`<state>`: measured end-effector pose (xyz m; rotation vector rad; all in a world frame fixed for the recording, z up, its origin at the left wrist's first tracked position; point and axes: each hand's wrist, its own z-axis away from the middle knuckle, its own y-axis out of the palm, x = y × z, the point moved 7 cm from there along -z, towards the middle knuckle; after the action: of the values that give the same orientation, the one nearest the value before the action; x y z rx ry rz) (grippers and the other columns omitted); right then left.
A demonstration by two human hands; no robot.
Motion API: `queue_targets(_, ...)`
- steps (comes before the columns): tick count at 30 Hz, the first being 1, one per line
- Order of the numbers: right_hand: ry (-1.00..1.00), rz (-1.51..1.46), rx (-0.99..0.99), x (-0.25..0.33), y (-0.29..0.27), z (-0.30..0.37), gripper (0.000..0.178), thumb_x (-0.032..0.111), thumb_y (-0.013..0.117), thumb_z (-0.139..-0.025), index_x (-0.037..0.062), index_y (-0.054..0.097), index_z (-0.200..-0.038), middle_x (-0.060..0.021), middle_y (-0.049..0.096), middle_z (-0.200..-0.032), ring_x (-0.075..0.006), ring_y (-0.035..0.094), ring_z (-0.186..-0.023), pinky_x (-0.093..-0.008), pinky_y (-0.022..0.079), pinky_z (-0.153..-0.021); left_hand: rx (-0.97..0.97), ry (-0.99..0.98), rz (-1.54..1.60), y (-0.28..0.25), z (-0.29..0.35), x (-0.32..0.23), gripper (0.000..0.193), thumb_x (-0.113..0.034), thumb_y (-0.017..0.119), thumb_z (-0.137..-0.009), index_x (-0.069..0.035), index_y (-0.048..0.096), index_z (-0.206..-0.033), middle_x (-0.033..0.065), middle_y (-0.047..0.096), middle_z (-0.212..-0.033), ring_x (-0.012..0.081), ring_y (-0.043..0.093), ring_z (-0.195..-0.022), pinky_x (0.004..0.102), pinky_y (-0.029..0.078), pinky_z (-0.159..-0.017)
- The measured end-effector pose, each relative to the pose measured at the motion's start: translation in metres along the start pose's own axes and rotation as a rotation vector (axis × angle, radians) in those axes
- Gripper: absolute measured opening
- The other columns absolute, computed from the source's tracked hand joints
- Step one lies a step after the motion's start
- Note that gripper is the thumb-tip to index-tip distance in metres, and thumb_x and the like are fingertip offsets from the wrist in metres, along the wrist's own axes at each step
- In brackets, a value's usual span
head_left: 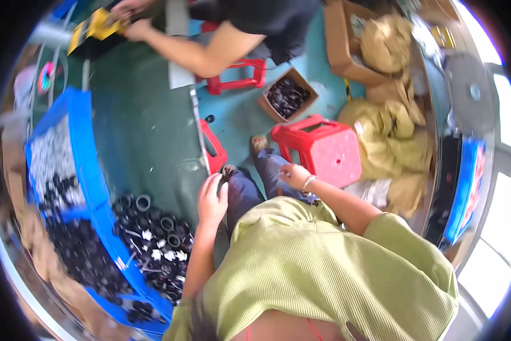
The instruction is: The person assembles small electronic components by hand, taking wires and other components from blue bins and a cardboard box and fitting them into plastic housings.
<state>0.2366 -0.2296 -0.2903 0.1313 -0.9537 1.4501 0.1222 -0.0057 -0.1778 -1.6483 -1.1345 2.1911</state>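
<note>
My left hand (212,200) is at the edge of the dark green table (147,136), its fingers stretched out and nothing visible in them. My right hand (295,175), with a bracelet at the wrist, hangs over my right thigh, its fingers loosely bent and apart, and I see nothing in it. Closest to it on the right is a red plastic stool (336,156). Left of my left forearm, a pile of black rings and small black and white parts (167,241) lies on the table.
Blue bins (99,199) of black and white parts line the left side. A co-worker (232,40) at the far side has both hands on a yellow-and-black object (99,31). On the floor stand a carton of black parts (289,96), another red stool (238,77) and tan sacks (386,131).
</note>
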Motion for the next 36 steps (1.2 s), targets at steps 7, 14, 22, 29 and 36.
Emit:
queue_targets(7, 0.292, 0.166, -0.253, -0.155, -0.039, 0.011, 0.029, 0.027, 0.054, -0.075, 0.0064, 0.056, -0.096, -0.0161, 0.055, -0.099, -0.0314, 0.053, -0.093, -0.0413, 0.044, -0.077, 0.638, 0.21, -0.121, 0.17, -0.049, -0.031, 0.027, -0.02, 0.056, -0.078, -0.002, 0.056, -0.098, 0.0151, 0.058, -0.098, 0.0299, 0.056, -0.091, 0.0357, 0.045, -0.078)
queue_targets(14, 0.237, 0.421, -0.246, -0.256, -0.063, -0.097, 0.031, 0.034, 0.049, -0.08, 0.0108, 0.055, -0.1, -0.0074, 0.053, -0.108, -0.0257, 0.046, -0.102, -0.042, 0.03, -0.091, 0.802, 0.017, -0.301, 0.382, -0.131, 0.066, 0.038, -0.022, 0.059, -0.075, -0.003, 0.051, -0.107, 0.0162, 0.055, -0.103, 0.0315, 0.051, -0.099, 0.0389, 0.042, -0.083)
queue_targets(22, 0.12, 0.326, -0.618, -0.253, -0.076, -0.096, 0.023, 0.019, 0.059, -0.064, 0.0119, 0.06, -0.087, -0.0074, 0.056, -0.096, -0.0236, 0.051, -0.088, -0.041, 0.033, -0.084, 0.887, 0.256, -0.724, 0.607, -0.212, 0.113, 0.052, -0.033, 0.062, -0.072, 0.002, 0.049, -0.109, 0.0175, 0.056, -0.101, 0.0299, 0.052, -0.1, 0.0401, 0.04, -0.087)
queue_targets(29, 0.095, 0.316, -0.7, -0.257, -0.079, -0.09, 0.023, 0.021, 0.061, -0.065, 0.0114, 0.06, -0.086, -0.0076, 0.056, -0.097, -0.0233, 0.051, -0.09, -0.0388, 0.035, -0.083, 1.064, 0.202, -0.701, 0.609, -0.22, 0.113, 0.015, -0.011, 0.058, -0.066, 0.001, 0.064, -0.073, 0.0195, 0.061, -0.079, 0.0291, 0.061, -0.078, 0.0383, 0.05, -0.07)
queue_targets(36, 0.038, 0.142, -0.787, -0.251, -0.088, -0.068, 0.022, 0.016, 0.061, -0.07, 0.0082, 0.058, -0.09, -0.0129, 0.052, -0.105, -0.0292, 0.05, -0.096, -0.0403, 0.039, -0.083, 1.11, 0.446, -0.84, 0.512, -0.175, 0.082, 0.013, -0.011, 0.055, -0.063, -0.005, 0.065, -0.069, 0.0159, 0.062, -0.071, 0.0281, 0.062, -0.066, 0.0394, 0.051, -0.061)
